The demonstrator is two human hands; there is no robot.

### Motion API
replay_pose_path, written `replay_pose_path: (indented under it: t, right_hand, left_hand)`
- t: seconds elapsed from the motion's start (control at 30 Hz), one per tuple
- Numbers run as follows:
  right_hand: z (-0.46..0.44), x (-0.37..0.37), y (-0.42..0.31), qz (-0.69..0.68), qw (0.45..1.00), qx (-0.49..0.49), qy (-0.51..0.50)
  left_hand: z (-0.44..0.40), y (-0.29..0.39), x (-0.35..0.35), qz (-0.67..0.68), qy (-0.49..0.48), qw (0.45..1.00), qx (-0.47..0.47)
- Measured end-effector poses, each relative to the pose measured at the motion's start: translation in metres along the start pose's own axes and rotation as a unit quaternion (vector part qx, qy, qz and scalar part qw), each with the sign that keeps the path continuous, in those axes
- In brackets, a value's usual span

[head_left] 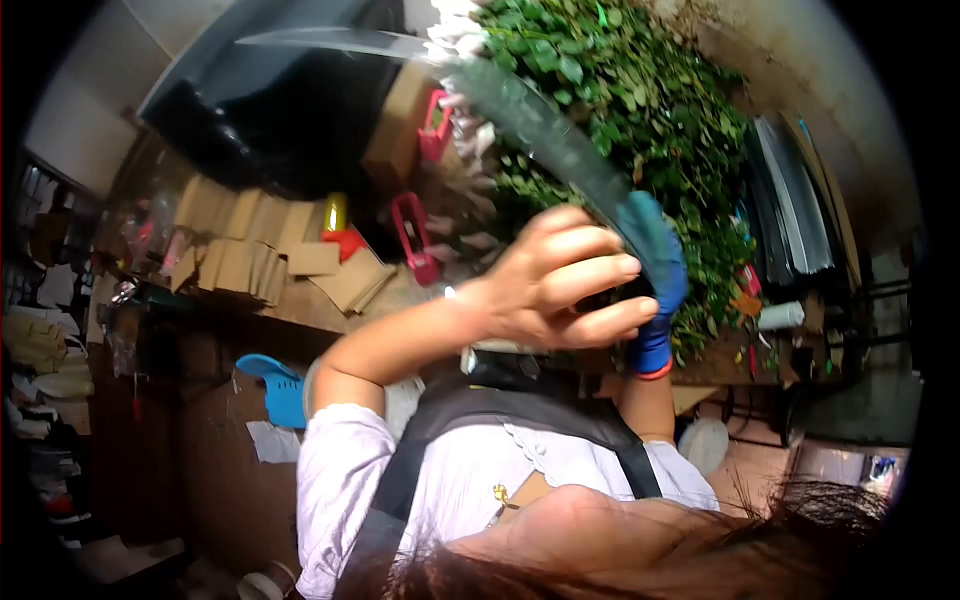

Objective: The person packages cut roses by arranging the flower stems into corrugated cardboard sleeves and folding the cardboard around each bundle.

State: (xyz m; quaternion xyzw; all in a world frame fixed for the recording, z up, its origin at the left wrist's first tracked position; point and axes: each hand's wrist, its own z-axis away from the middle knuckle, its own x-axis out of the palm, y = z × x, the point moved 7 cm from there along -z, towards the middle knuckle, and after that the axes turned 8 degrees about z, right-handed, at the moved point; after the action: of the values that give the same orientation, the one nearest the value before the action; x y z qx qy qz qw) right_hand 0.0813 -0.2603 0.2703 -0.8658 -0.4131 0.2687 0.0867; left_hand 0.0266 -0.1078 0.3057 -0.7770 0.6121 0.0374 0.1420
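My right hand [657,285], in a blue glove with a red cuff, grips one end of a long clear plastic sleeve [545,130]. The sleeve sweeps up and left in an arc, its far end blurred. My bare left hand [575,280] is right beside the glove, fingers curled toward it; the thumb side and anything in these fingers are hidden. Behind the sleeve lies a big heap of leafy green stems [640,100]. Pale, white-wrapped flower heads [460,30] line its left side.
Stacked cardboard pieces [240,240] lie at the table's left, near two pink-framed tools [415,240]. A large dark plastic sheet [290,110] stands behind them. Folded plastic sleeves [790,200] lie at right. A blue chair [272,388] is below the table's left edge.
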Motion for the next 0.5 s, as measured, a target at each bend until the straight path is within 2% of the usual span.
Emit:
replay_pose_path:
  t: [0.03, 0.07, 0.13, 0.2, 0.23, 0.3, 0.33, 0.37, 0.4, 0.43, 0.47, 0.5]
  right_hand:
    - [-0.004, -0.024, 0.007, 0.017, 1.0, -0.007, 0.021]
    - [-0.008, -0.048, 0.012, 0.029, 0.999, -0.014, 0.037]
    - [-0.013, -0.091, 0.022, 0.055, 0.996, -0.032, 0.065]
    - [-0.021, -0.126, 0.025, 0.068, 0.993, -0.057, 0.077]
    - [-0.023, -0.136, 0.023, 0.073, 0.992, -0.072, 0.074]
    - [-0.029, -0.141, 0.015, 0.079, 0.99, -0.104, 0.044]
    - [-0.034, -0.138, 0.012, 0.082, 0.989, -0.122, 0.026]
    - [-0.037, -0.133, 0.006, 0.084, 0.987, -0.139, 0.001]
    - [-0.041, -0.122, 0.001, 0.088, 0.984, -0.154, -0.035]
    - [-0.043, -0.11, -0.005, 0.094, 0.978, -0.168, -0.075]
    - [-0.047, -0.097, -0.012, 0.103, 0.971, -0.175, -0.125]
    - [-0.05, -0.083, -0.016, 0.133, 0.96, -0.165, -0.185]
  left_hand:
    - [0.0, -0.007, -0.011, -0.076, 0.008, 0.997, 0.022]
    - [0.004, -0.019, -0.027, -0.191, 0.005, 0.982, 0.003]
    - [0.015, -0.051, -0.059, -0.314, -0.044, 0.945, -0.084]
    - [0.038, -0.082, -0.084, -0.213, -0.145, 0.934, -0.249]
    - [0.059, -0.093, -0.088, -0.158, -0.198, 0.904, -0.343]
    - [0.118, -0.11, -0.095, -0.108, -0.17, 0.871, -0.448]
    - [0.152, -0.112, -0.092, -0.003, -0.069, 0.823, -0.564]
    - [0.16, -0.111, -0.079, 0.101, 0.036, 0.745, -0.658]
    - [0.167, -0.093, -0.064, 0.125, 0.056, 0.649, -0.748]
    - [0.201, -0.085, -0.04, 0.25, 0.013, 0.582, -0.774]
    - [0.213, -0.063, -0.012, 0.343, 0.01, 0.456, -0.821]
    - [0.188, -0.034, 0.007, 0.429, 0.089, 0.357, -0.825]
